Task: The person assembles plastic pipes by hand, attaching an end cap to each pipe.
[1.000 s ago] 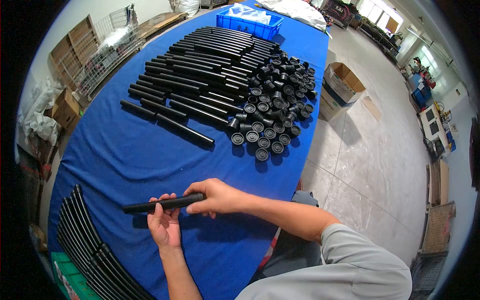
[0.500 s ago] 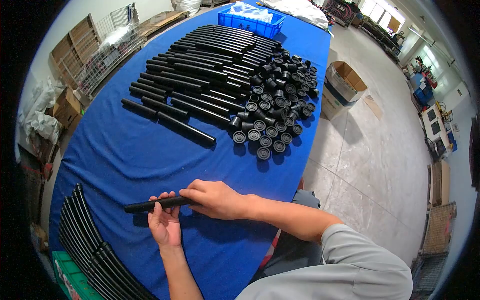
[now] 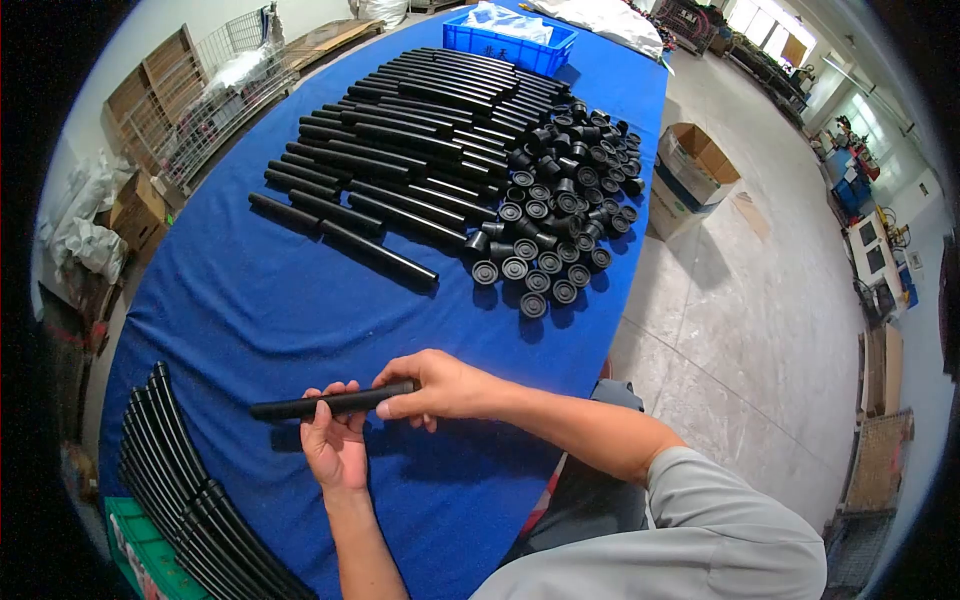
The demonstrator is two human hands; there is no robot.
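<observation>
A black tube (image 3: pixel 285 409) is held almost level above the blue cloth, near the front of the table. My left hand (image 3: pixel 337 452) supports it palm up, thumb on the near side and fingers behind. At the tube's right end, my right hand (image 3: pixel 447 386) closes from above, thumb below and fingers over the top, partly hiding that end. Further up the table lie rows of black tubes (image 3: pixel 378 256). Beside them is a heap of round black rubber caps (image 3: pixel 533 305), many with ringed faces upward.
At the lower left, a stack of long black tubes (image 3: pixel 190 480) lies by a green crate (image 3: pixel 140 545). A blue crate (image 3: pixel 555 58) with plastic bags stands at the far end. An open cardboard box (image 3: pixel 690 185) is on the floor to the right.
My right hand has shifted slightly right along the tube and turned, so its thumb now shows below the end. My left hand keeps its hold. The view has shifted slightly.
</observation>
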